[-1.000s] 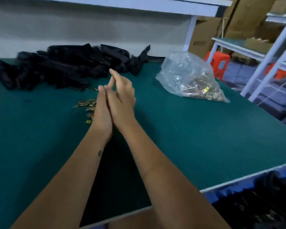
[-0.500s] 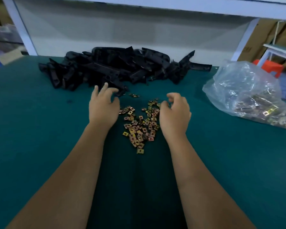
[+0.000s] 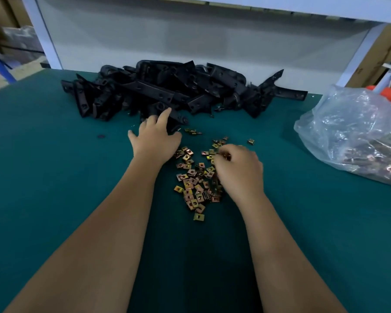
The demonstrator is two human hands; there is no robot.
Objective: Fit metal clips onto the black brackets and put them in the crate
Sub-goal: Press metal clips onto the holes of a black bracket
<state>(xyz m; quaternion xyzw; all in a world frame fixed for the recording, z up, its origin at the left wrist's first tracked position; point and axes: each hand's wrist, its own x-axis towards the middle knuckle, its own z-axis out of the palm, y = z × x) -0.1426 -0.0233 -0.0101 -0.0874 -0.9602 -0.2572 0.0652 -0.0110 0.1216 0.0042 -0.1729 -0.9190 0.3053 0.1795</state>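
The left hand [image 3: 155, 141] reaches forward with its fingers [image 3: 165, 114] spread apart, the tips touching the near edge of the pile of black brackets [image 3: 178, 89] at the far side of the green surface [image 3: 54, 177]. The right hand [image 3: 239, 170] has its fingers curled together, pinching a metal clip [image 3: 226, 156] above the loose heap of metal clips [image 3: 196, 179] that lies just in front of the brackets. Right of that heap sits a clear plastic bag [image 3: 352, 132] holding more clips.
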